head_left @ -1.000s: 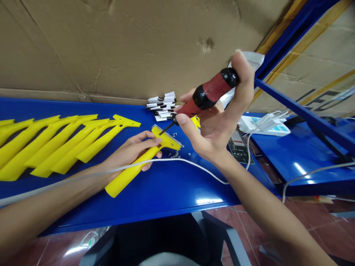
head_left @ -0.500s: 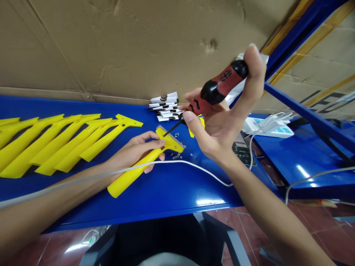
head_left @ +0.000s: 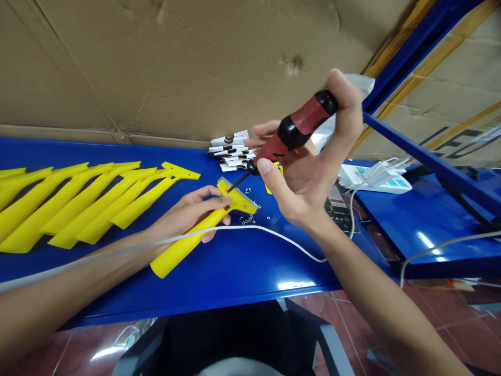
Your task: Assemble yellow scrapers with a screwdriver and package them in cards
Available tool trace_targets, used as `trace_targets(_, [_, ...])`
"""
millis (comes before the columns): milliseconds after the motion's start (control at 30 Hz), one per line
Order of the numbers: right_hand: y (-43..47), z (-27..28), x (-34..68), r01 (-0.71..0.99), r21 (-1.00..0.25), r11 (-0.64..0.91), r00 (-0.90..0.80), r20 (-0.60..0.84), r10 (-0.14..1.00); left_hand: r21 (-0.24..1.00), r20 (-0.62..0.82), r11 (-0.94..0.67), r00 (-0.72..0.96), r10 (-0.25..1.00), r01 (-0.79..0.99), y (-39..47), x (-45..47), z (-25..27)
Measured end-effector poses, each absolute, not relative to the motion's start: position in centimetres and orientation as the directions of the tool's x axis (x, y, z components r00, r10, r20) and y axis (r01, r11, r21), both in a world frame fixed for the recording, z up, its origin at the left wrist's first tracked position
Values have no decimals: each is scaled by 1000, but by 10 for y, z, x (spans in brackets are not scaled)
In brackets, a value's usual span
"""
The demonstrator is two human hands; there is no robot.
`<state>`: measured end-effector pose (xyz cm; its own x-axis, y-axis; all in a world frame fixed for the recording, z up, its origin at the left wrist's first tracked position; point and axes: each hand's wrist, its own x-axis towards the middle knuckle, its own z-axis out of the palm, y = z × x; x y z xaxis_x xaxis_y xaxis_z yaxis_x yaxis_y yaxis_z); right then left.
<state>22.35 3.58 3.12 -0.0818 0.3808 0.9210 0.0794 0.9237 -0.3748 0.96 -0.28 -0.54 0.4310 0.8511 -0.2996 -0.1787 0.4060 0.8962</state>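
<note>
My left hand [head_left: 191, 213] is closed around the neck of a yellow scraper [head_left: 183, 245], whose handle slants down to the left. A metal blade edge runs along the scraper's head, and a screw shows near its right end. In my right hand [head_left: 313, 183] is a red and black screwdriver [head_left: 293, 130], with a finger on the butt of the handle and the thumb near the shaft. The screwdriver's tip meets the scraper's head close to my left thumb. Small screws and nuts [head_left: 248, 220] lie loose on the blue table just beyond the head.
Several yellow scraper handles [head_left: 90, 203] lie in a row at the left of the blue table [head_left: 250, 271]. Folded white papers [head_left: 233, 151] are stacked by the cardboard wall. A white cable [head_left: 274, 233] crosses in front. A power strip [head_left: 376, 177] lies at right.
The screwdriver handle has turned in my right hand, its dark lettering now mostly out of sight. My right hand has shifted slightly left. My left hand keeps its hold on the scraper.
</note>
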Motion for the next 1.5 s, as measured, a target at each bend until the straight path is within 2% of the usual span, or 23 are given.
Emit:
trace_targets(67, [36, 30, 222, 20, -382, 924, -130, 915, 381, 895, -300, 405, 418, 857, -187, -2, 10, -5])
trace_targets(167, [41, 26, 224, 25, -375, 927, -144, 916, 375, 891, -308, 409, 397, 865, -199, -2, 10, -3])
trace_targets(367, [49, 24, 233, 86, -465, 881, -98, 876, 472, 896, -308, 406, 409, 859, -178, -4, 11, -3])
trace_targets(533, [46, 28, 223, -38, -375, 926, -130, 921, 367, 901, -306, 402, 415, 857, -166, -2, 10, -4])
trace_targets(600, [45, 27, 221, -25, -345, 938, -128, 932, 339, 897, -312, 409, 409, 857, -171, -2, 10, -3])
trace_targets(800, [43, 27, 227, 162, -356, 920, -54, 928, 369, 903, -287, 392, 436, 853, -174, -3, 10, -5])
trace_targets(933, [37, 32, 226, 77, -372, 925, -89, 922, 378, 902, -284, 394, 446, 849, -175, -3, 9, -7])
trace_targets(1067, [36, 30, 222, 131, -410, 903, -174, 887, 428, 896, -303, 407, 428, 851, -176, -1, 8, -8])
trace_targets(1267, [42, 28, 223, 145, -335, 931, -62, 936, 347, 908, -279, 385, 445, 851, -166, -2, 8, -9])
trace_targets(1500, [38, 29, 222, 70, -445, 893, -156, 879, 450, 913, -291, 379, 412, 863, -149, -2, 9, -7])
